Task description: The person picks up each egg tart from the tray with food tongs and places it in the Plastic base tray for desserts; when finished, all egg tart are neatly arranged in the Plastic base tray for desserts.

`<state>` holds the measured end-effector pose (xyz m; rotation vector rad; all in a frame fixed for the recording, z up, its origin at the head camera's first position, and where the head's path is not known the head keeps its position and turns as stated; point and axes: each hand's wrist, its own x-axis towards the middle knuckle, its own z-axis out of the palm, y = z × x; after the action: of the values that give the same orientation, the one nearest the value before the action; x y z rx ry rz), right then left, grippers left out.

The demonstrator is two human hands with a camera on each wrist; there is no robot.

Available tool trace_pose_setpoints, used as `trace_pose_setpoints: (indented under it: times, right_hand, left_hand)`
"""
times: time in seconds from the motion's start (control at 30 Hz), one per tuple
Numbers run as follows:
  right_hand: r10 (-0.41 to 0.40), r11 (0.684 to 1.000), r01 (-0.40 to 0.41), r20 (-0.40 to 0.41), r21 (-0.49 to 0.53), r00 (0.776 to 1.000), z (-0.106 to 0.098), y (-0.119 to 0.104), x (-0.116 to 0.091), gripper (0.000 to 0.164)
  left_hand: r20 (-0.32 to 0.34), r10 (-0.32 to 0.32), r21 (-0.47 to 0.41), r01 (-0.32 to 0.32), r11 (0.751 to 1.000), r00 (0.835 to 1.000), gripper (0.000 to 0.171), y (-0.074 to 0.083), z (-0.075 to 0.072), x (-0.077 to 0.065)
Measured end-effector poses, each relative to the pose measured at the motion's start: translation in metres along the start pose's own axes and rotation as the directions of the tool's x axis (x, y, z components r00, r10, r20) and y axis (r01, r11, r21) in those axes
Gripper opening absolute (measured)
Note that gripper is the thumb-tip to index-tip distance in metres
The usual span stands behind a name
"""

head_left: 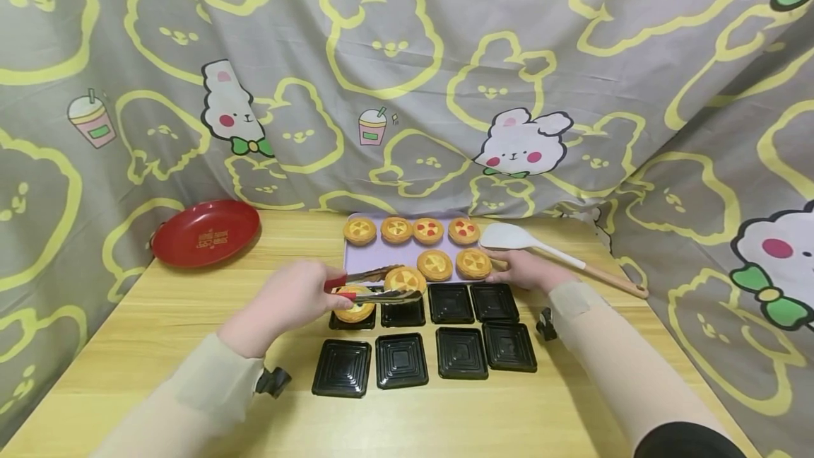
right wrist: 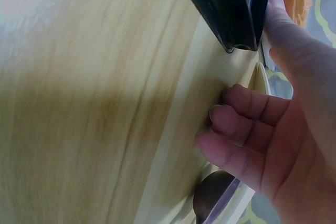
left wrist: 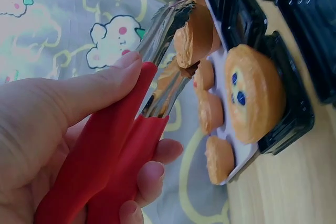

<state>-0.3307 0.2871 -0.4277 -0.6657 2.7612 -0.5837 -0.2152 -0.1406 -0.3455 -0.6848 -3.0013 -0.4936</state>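
Note:
My left hand (head_left: pixel 295 295) holds red-handled tongs (left wrist: pixel 110 129), their metal tips on either side of an egg tart (left wrist: pixel 194 38) with yellow fruit pieces. This tart is at the front edge of a lilac tray (head_left: pixel 388 258), above a black square plastic base. Other tarts stand on the tray, some topped with red pieces. A blueberry-topped tart (left wrist: pixel 254 95) sits on the leftmost base of the far row. My right hand (head_left: pixel 524 268) grips the tray's right edge near the front corner, thumb along the rim and the other fingers loosely curled.
Several black bases (head_left: pixel 402 360) lie in two rows in front of the tray. A white spatula (head_left: pixel 509 237) with a wooden handle lies right of it, behind my right hand. A red plate (head_left: pixel 206 234) is at the far left, by the patterned curtain (head_left: pixel 407 90).

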Motion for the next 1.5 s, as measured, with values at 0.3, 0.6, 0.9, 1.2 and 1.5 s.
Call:
trace_pose_setpoints:
  times: [0.3, 0.6, 0.9, 1.2, 1.5]
  right_hand:
    - [0.001, 1.0, -0.001, 0.0, 0.007, 1.0, -0.002, 0.0, -0.001, 0.074]
    - [0.044, 0.999, -0.044, 0.001, -0.005, 0.999, -0.003, 0.0, -0.001, 0.073]
    - [0.034, 0.999, -0.034, -0.006, -0.021, 0.999, -0.002, 0.002, -0.002, 0.073]
    - [0.043, 0.999, -0.043, -0.003, -0.017, 0.999, -0.002, 0.002, -0.002, 0.073]
    - [0.023, 1.0, -0.023, 0.002, 0.015, 1.0, 0.001, 0.005, 0.001, 0.073]
  left_hand:
    - [0.03, -0.015, 0.018, 0.014, 1.0, 0.999, 0.045, 0.001, 0.008, -0.004]
    - [0.025, 0.018, 0.042, -0.019, 0.999, 1.0, 0.028, 0.001, 0.011, -0.002]
    - [0.048, 0.0, 0.01, -0.001, 1.0, 0.999, 0.035, 0.001, 0.011, 0.001]
    - [-0.006, 0.008, -0.079, -0.008, 0.997, 1.0, 0.06, 0.008, -0.027, 0.017]
    - [0.046, 0.009, 0.095, -0.013, 0.995, 0.999, 0.041, 0.022, -0.014, 0.054]
